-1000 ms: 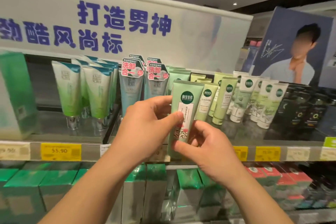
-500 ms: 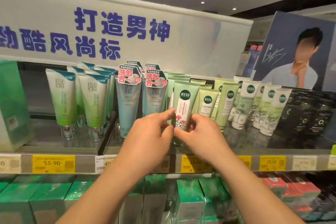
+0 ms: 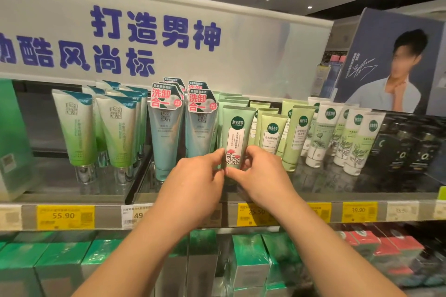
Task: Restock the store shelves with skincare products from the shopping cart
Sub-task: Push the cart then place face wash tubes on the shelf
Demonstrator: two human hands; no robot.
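Observation:
A pale green tube [image 3: 237,132] with a dark round logo and a red flower drawing stands upright at the front of its row on the shelf [image 3: 362,189]. My left hand [image 3: 195,183] pinches its lower left side and my right hand [image 3: 263,176] pinches its lower right side. The tube's cap end is hidden behind my fingers. More tubes of the same pale green stand right behind it. The shopping cart is out of view.
Blue-grey tubes [image 3: 166,137] with pink tags stand just left, yellow-green tubes [image 3: 295,135] and white tubes [image 3: 322,135] just right, black boxes [image 3: 407,147] further right. Green-white tubes [image 3: 77,132] fill the left bay. Price tags [image 3: 65,216] line the shelf edge; green boxes [image 3: 251,255] sit below.
Both hands have carried the pale green tube forward and down from in front of the shelf into its row; it now stands at the row's front, still held low by both hands.

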